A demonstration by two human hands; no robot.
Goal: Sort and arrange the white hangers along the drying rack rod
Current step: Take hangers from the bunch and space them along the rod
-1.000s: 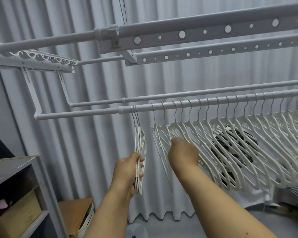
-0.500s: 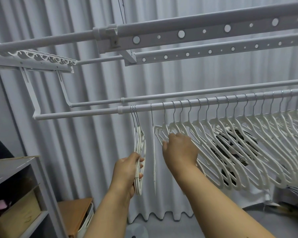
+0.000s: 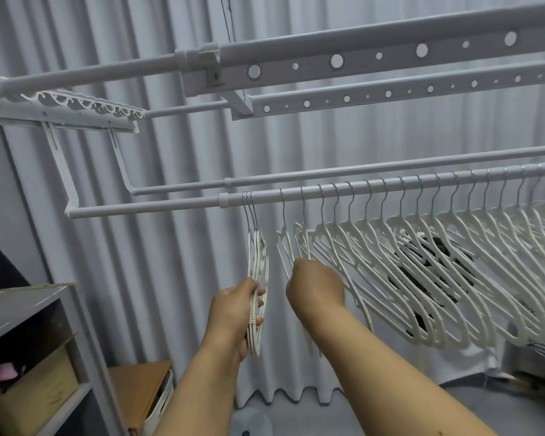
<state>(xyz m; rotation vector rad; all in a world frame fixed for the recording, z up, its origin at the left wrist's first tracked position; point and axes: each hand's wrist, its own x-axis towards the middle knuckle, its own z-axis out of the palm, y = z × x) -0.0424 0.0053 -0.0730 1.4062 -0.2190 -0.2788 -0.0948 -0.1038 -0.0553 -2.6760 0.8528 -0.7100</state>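
Hangers (image 3: 422, 247) crowd rod (image 3: 390, 184); curtain (image 3: 170, 247) behind, shelf (image 3: 22, 303) left.

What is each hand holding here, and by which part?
Left hand grips the bunched hangers by their lower side edge. Right hand is curled at the next hangers; its grip is hidden.

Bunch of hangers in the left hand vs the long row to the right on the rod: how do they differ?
The left-hand bunch is packed tight, hooks touching; the long row is spread out, hooks spaced along the rod.
The bunch hangs edge-on to the camera; the row shows its sides, slanting and overlapping.
The left hand grips the bunch; the right hand is at the row's left end, most of the row untouched.
Both: white hangers with metal hooks on the same rod.
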